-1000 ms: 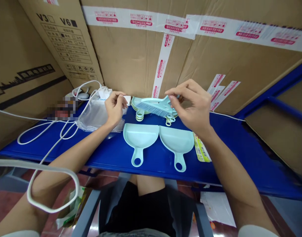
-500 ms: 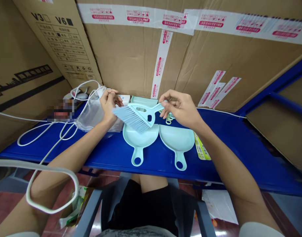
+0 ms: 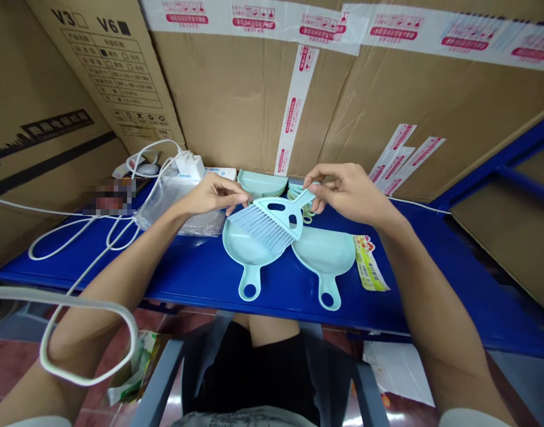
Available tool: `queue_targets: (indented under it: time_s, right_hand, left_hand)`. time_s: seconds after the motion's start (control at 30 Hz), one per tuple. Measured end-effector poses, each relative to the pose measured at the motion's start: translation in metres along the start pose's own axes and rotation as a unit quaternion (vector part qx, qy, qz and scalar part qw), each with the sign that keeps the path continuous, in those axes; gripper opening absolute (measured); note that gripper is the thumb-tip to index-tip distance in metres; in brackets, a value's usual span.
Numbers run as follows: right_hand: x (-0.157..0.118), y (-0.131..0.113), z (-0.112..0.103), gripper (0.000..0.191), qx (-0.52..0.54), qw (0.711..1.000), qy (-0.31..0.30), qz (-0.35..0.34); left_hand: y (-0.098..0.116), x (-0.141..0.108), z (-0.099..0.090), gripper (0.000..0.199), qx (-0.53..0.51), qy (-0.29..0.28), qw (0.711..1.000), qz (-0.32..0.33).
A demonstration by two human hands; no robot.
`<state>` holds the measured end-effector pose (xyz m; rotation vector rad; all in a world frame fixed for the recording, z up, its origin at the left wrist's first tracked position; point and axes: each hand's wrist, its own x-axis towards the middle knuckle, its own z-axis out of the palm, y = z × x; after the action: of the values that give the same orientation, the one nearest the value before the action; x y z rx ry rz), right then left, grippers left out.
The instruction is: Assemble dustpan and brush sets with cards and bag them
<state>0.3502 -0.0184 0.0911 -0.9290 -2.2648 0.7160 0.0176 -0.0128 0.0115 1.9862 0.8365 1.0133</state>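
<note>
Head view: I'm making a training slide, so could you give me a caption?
Right hand holding a brush above two dustpans on a blue table, left hand close to the brush.

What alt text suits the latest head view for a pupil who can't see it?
A right hand holds a pale blue brush by its handle, the left hand close to its bristles, above two matching dustpans side by side on a blue table. More dustpans are stacked behind; clear plastic bags lie left, a yellow packet right.
</note>
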Motion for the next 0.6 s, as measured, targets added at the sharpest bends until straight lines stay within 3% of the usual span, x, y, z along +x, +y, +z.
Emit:
queue_targets:
  time_s: [0.17, 0.4, 0.6]
  right_hand:
    - [0.000, -0.004, 0.008, 0.011, -0.014, 1.000, 0.022, -0.014]
    - [-0.002, -0.008, 0.029, 0.024, 0.025, 0.990, 0.012, -0.140]
    - [-0.009, -0.021, 0.058, 0.028, -0.015, 0.964, 0.069, -0.256]
  left_hand:
    - [0.001, -0.002, -0.001, 0.029, 0.003, -0.086, 0.994, -0.061]
    - [-0.003, -0.001, 0.002, 0.023, 0.054, -0.173, 0.977, -0.114]
    - [-0.001, -0.002, -0.010, 0.023, 0.057, -0.226, 0.963, -0.137]
